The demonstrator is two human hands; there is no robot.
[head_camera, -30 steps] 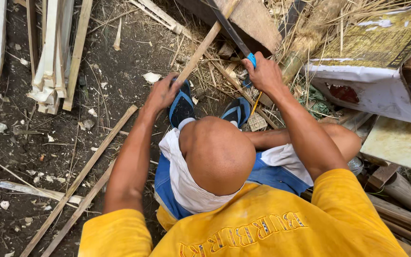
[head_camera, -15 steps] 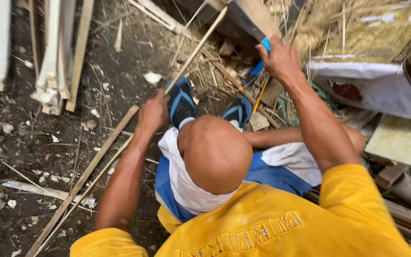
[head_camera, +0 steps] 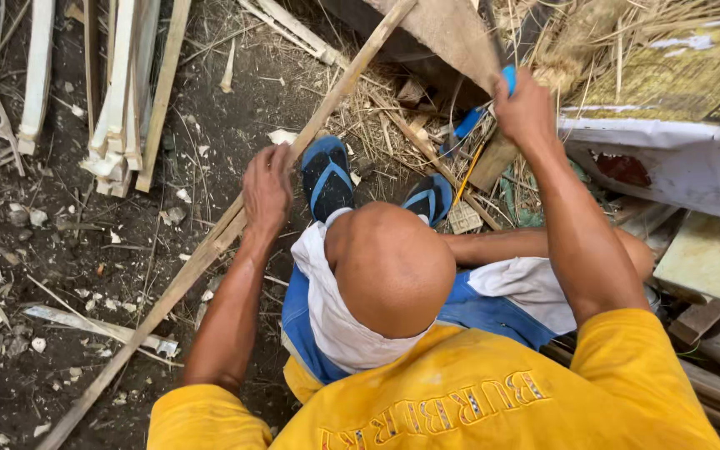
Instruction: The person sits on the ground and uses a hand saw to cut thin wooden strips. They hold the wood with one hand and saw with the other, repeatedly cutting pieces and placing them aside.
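**Left hand on the bamboo strip, right hand raised with a blue-handled tool**

Your left hand (head_camera: 267, 190) wraps its fingers closed around a long bamboo strip (head_camera: 210, 246), which runs on a slant from the dirt at the lower left, under your palm, up to the top centre of the view. The strip passes just beside your left foot in its blue sandal (head_camera: 327, 173); the other blue sandal (head_camera: 429, 198) sits close to the right of it.

Your right hand (head_camera: 527, 107) is lifted higher, near the top of the view, with the fingers clenched around a blue handle (head_camera: 507, 79). Only a small piece of the handle shows above your fist, so you cannot tell what kind of tool it belongs to. A second blue piece (head_camera: 467, 123) lies among the litter just below and left of that hand.

On the ground at the upper left lies a bundle of pale split slats (head_camera: 122, 92). Dry straw and chips (head_camera: 377, 125) are scattered about your feet. To the right sits a white-edged board (head_camera: 668, 158) with dry grass above it.
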